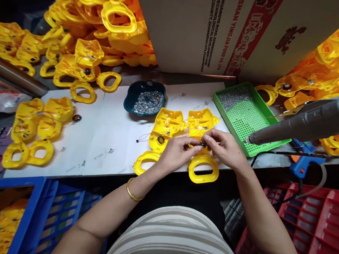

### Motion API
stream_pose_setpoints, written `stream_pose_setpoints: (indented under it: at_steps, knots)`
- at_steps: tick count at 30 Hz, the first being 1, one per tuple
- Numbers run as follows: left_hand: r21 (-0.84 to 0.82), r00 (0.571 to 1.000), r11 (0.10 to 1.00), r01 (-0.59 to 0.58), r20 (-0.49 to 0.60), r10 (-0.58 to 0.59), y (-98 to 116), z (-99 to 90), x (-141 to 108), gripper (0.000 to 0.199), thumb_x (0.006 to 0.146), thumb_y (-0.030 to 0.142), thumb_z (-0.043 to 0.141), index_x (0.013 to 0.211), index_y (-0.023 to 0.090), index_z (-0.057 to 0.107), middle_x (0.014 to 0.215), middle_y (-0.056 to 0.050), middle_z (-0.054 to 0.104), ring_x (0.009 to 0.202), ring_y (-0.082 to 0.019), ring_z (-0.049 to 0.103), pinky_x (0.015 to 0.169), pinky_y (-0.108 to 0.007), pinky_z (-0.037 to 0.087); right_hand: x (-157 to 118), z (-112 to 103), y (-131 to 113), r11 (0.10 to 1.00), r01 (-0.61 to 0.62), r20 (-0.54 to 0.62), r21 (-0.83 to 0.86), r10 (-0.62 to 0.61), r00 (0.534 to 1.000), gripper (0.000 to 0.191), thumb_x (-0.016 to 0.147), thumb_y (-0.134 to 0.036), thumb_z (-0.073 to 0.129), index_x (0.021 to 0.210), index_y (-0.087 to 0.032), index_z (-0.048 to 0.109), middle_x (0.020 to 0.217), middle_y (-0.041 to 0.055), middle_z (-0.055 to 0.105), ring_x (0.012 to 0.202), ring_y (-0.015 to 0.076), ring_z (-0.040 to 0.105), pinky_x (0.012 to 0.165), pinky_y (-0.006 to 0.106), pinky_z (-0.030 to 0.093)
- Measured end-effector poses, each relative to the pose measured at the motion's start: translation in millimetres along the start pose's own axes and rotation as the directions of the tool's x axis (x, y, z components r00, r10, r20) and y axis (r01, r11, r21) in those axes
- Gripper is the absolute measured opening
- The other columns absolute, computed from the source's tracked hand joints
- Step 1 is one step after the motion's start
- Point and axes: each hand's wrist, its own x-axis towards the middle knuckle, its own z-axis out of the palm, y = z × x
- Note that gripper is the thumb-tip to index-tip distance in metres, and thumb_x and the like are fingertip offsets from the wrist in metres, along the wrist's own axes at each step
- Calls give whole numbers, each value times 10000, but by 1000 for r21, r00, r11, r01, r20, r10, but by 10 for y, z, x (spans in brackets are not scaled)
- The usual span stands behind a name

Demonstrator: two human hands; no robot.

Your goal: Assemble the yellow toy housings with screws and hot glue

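Between the fingertips of both hands is a small black part [203, 142], too small and covered to name surely. My left hand [180, 152] pinches it from the left, over a yellow plastic shell half [167, 122] with a round speaker [161, 140] in it. My right hand [222, 147] grips it from the other side, above a second yellow shell half [201, 121]. Both shells lie hollow side up with thin wires across them. Their ring-shaped handles, the left ring [143, 161] and the right ring [204, 170], point towards me.
A dark teal bowl [127, 101] and a green perforated tray [254, 119] hold small metal screws. A grey electric screwdriver [312, 119] hangs over the tray. A blue glue gun [303, 163] lies right. Yellow shells [42, 119] are left; a carton [185, 26] stands behind.
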Motion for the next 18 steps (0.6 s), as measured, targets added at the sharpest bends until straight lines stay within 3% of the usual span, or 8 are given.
stream_pose_setpoints:
  at_steps: [3,6,8,11,14,16,18]
  knots:
    - [-297,980,935,193,16,-198,9,1,-6,224,771,328,717,883,136,750,761,-35,712,550,-82,561,501,-191,436,-61,65,-6,999,7,-140,38,-2,990,245,862,-389,569,882,-158,648,776,23,642,604,103,560,524,223,455]
    - [-523,939,788,325,78,-336,15,10,-16,338,693,409,778,845,111,730,705,-23,682,452,-48,515,410,-163,397,-199,178,0,996,83,-392,-36,-90,915,218,849,-339,624,990,-178,668,946,58,669,703,117,620,560,230,509]
    - [-593,923,722,357,108,-368,13,25,-20,378,649,434,810,808,104,719,649,-10,658,436,-39,510,394,-145,391,-288,253,11,982,145,-425,-119,-182,887,182,859,-309,625,981,-188,684,952,64,655,736,122,634,582,234,536]
    - [-640,912,669,378,134,-387,8,49,-23,397,623,442,832,796,104,717,553,15,612,418,-32,502,396,-124,395,-354,306,32,972,171,-361,-164,-220,906,201,869,-296,622,1034,-201,686,958,69,641,740,125,644,591,241,565]
    - [-618,916,689,379,145,-374,4,55,-35,390,670,456,802,816,103,722,604,-6,648,424,-32,511,412,-130,427,-341,260,55,971,163,-340,-175,-215,916,198,869,-292,623,1031,-199,689,928,60,645,740,130,650,586,238,563]
    - [-541,930,763,355,120,-348,-10,50,-56,383,748,463,736,881,104,731,705,-40,690,453,-46,539,428,-150,464,-316,199,77,968,129,-340,-217,-198,919,184,865,-290,628,1004,-191,697,917,56,655,731,132,643,574,236,541]
    - [-413,960,871,264,25,-279,-42,45,-86,362,822,437,662,980,118,730,868,-78,718,529,-73,592,452,-170,503,-291,151,106,952,57,-322,-300,-158,933,177,859,-293,637,985,-190,707,902,52,664,716,136,631,566,243,509]
